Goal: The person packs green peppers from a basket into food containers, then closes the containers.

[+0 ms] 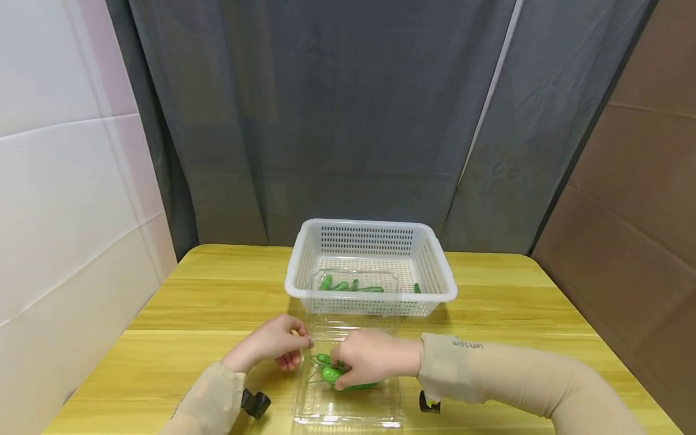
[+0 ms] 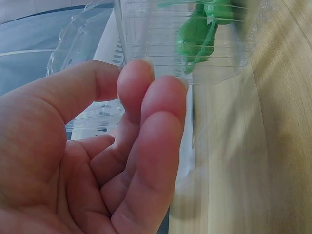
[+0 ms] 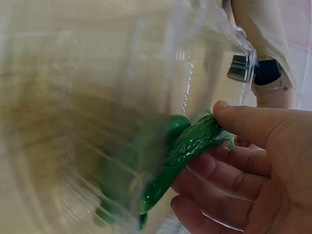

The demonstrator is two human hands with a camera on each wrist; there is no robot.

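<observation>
Green peppers point(image 1: 348, 377) sit low in a clear plastic box point(image 1: 348, 411) on the yellow wooden surface point(image 1: 206, 314), right in front of me, and my right hand point(image 1: 372, 359) is down inside that box with its fingers curled round one of them. In the right wrist view the pepper point(image 3: 190, 146) lies pinched between thumb and fingers, glossy and wrinkled, pressed near the clear wall. My left hand point(image 1: 274, 347) rests at the box's left edge; from the left wrist view the fingertips point(image 2: 156, 97) lie against the clear plastic, loosely bent, and I cannot tell whether they truly pinch the rim or only steady it. Behind the box, just touching or very near it, stands a white slotted basket point(image 1: 304, 266) with more green peppers point(image 1: 350, 285) lying on its floor. I judge the step in hand to be handling this one pepper at the box, either setting it in or lifting it out; the frames do not settle which. Whichever it is, the next move calls for the left hand to hold the light box firm so it does not slide or tip.
</observation>
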